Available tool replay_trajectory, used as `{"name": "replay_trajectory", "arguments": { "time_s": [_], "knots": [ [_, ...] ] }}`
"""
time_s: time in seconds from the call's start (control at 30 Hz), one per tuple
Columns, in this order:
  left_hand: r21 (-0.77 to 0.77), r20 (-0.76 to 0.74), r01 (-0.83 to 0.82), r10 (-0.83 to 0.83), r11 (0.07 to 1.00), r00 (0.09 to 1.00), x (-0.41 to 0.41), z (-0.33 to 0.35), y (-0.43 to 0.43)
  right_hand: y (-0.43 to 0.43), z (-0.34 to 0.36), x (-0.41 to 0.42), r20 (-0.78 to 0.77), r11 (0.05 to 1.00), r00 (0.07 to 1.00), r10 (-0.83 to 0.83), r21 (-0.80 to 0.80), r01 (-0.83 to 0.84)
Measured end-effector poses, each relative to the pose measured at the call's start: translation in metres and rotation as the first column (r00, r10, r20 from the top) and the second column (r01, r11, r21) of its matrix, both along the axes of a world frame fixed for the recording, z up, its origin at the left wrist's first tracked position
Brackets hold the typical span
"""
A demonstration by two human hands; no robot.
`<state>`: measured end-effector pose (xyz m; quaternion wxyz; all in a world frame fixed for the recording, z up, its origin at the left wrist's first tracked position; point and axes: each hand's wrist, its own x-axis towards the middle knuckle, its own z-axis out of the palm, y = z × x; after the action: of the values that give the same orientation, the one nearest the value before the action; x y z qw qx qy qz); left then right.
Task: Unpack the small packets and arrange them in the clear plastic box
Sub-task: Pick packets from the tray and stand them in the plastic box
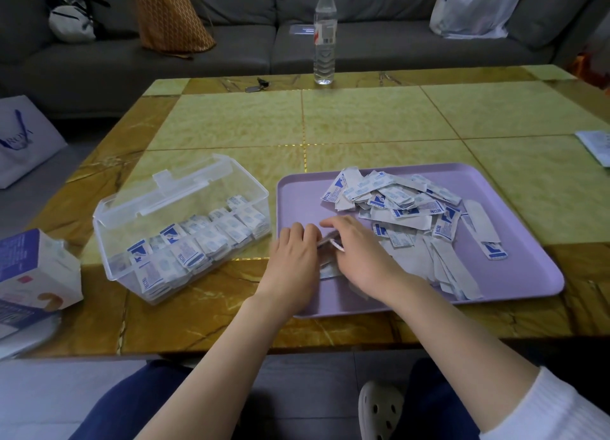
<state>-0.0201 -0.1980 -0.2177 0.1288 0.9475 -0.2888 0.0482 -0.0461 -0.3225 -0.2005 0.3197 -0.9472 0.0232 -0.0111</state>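
Note:
A clear plastic box (109, 215) with its lid tipped back stands left of centre, holding two rows of small blue-and-white packets (198, 238) on edge. To its right lies a lilac tray (297, 188) with a loose heap of packets (406, 201) and torn white wrappers (455, 274). Both hands meet over the tray's near left part. My left hand (292, 258) and my right hand (356, 248) together pinch a small stack of packets (330, 243) between their fingers. More packets lie half hidden under the hands.
An opened cardboard carton (36, 271) lies at the table's left edge. A water bottle (325, 33) stands at the far edge, keys (259, 84) beside it. A paper sheet (595, 145) rests at the right. Behind is a sofa with bags.

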Motion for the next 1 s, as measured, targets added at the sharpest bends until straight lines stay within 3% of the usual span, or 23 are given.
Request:
{"name": "replay_trajectory", "arguments": {
  "time_s": [0.07, 0.2, 0.27, 0.4, 0.5, 0.57, 0.67, 0.77, 0.9, 1.0],
  "knots": [
    [-0.039, 0.050, -0.007, 0.009, 0.999, 0.999, 0.001, 0.002, -0.001, -0.003, 0.000, 0.000, 0.026, 0.999, 0.999, -0.041, 0.000, 0.041],
    [0.029, 0.044, -0.040, 0.039, 0.999, 0.998, -0.003, 0.000, 0.000, -0.007, -0.003, 0.000, -0.006, 0.994, 0.999, -0.048, -0.093, 0.048],
    [0.019, 0.060, -0.075, 0.073, 0.997, 0.995, -0.004, 0.002, -0.001, -0.005, -0.003, -0.001, 0.034, 0.997, 0.999, -0.023, -0.067, 0.025],
    [0.110, 0.062, -0.044, 0.038, 0.993, 0.997, -0.004, 0.002, 0.000, -0.005, -0.004, -0.004, -0.040, 0.976, 0.998, 0.057, -0.207, -0.064],
    [0.015, 0.079, -0.072, 0.071, 0.997, 0.994, -0.004, 0.004, 0.000, -0.008, 0.001, -0.005, -0.044, 0.969, 0.996, 0.075, -0.233, -0.084],
    [-0.044, 0.088, -0.092, 0.095, 0.995, 0.992, -0.004, 0.006, 0.001, -0.009, 0.004, -0.005, -0.042, 0.980, 0.995, 0.090, -0.172, -0.096],
    [-0.123, 0.038, -0.098, 0.103, 0.987, 0.994, -0.001, 0.010, 0.004, -0.004, 0.009, -0.006, -0.079, 0.989, 0.994, 0.073, 0.137, -0.062],
    [-0.161, -0.001, -0.078, 0.079, 0.984, 0.997, 0.000, 0.012, 0.003, -0.004, 0.017, -0.005, -0.147, 0.954, 0.985, 0.086, 0.297, -0.039],
    [-0.145, 0.034, -0.093, 0.099, 0.985, 0.995, -0.001, 0.011, 0.003, -0.011, 0.018, -0.001, -0.140, 0.906, 0.990, -0.001, 0.419, 0.060],
    [-0.096, 0.023, -0.090, 0.092, 0.991, 0.995, -0.001, 0.007, 0.002, -0.010, 0.010, 0.001, 0.012, 0.950, 0.991, -0.131, 0.287, 0.122]
  ]
}}
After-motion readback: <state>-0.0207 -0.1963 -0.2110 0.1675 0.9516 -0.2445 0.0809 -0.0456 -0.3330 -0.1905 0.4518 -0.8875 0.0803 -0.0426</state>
